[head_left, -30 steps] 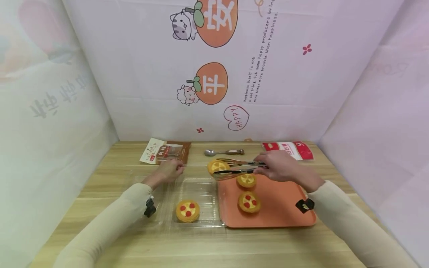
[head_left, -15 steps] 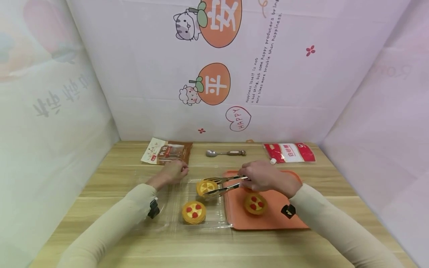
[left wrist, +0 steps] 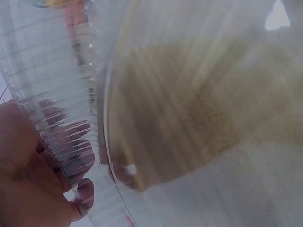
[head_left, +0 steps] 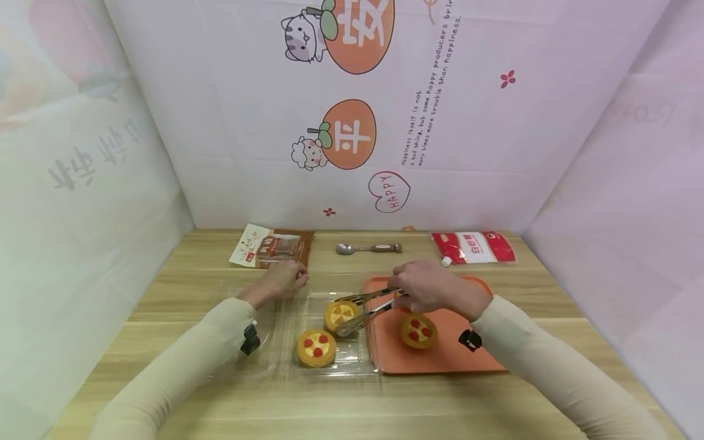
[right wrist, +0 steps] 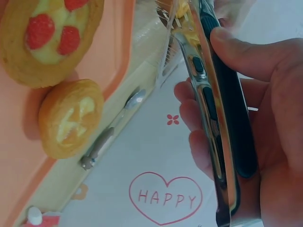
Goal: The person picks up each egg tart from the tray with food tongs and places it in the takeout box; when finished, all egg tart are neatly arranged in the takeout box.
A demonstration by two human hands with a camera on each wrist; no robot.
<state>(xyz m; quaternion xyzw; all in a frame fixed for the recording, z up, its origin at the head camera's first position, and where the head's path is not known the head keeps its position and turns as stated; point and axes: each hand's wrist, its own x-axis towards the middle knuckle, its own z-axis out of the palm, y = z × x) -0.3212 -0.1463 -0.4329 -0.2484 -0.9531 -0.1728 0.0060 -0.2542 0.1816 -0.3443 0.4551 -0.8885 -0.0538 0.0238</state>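
Observation:
My right hand (head_left: 431,285) grips metal tongs (head_left: 374,316) with black handle pads, thumb on one side and fingers on the other. The tongs' ends lie on either side of a tart with yellow fruit pieces (head_left: 341,316), low inside the clear plastic container (head_left: 352,364). Beside it in the container sits a tart with three red berries (head_left: 316,348). My left hand (head_left: 280,282) holds the container's back-left edge, its fingers (left wrist: 83,151) seen through ridged clear plastic in the left wrist view.
Right of the container lies an orange tray (head_left: 451,354) with a berry-topped tart (head_left: 419,332); a yellow-topped tart (right wrist: 71,118) shows in the right wrist view. Behind are a brown packet (head_left: 275,246), a spoon (head_left: 368,249) and a red-white pouch (head_left: 474,247).
The tongs have carried the yellow-topped tart left and down from over the tray into the container. Since half a second ago the tongs' ends have spread. The left hand stays nearly still.

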